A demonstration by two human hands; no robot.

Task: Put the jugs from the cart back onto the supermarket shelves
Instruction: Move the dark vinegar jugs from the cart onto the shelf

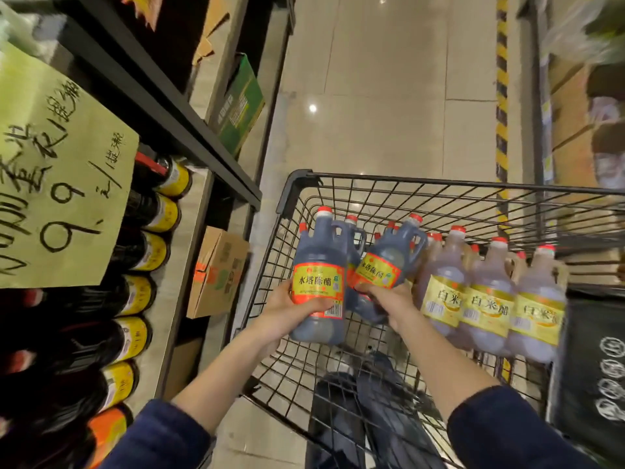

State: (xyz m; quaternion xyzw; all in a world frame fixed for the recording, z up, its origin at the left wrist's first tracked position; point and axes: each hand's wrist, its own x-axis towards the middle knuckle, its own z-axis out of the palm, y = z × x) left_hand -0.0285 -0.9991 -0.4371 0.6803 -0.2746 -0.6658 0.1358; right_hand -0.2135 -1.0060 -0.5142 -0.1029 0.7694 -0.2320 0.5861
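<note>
My left hand (287,311) grips a dark vinegar jug (319,262) with a red cap and an orange-and-yellow label, held upright above the black wire cart (297,184). My right hand (389,301) grips a second dark jug (389,262), tilted to the left beside the first. More dark jugs (355,238) stand behind them in the cart. Pale vinegar jugs (487,299) with yellow labels stand in a row at the cart's right side. The shelves (189,245) are on my left.
Dark bottles with yellow labels (148,252) line the left shelf under a green handwritten price sign (57,184). A brown carton (216,272) and a green carton (240,103) sit on lower shelves. A black bag (595,374) hangs at the cart's right. Tiled aisle floor lies ahead.
</note>
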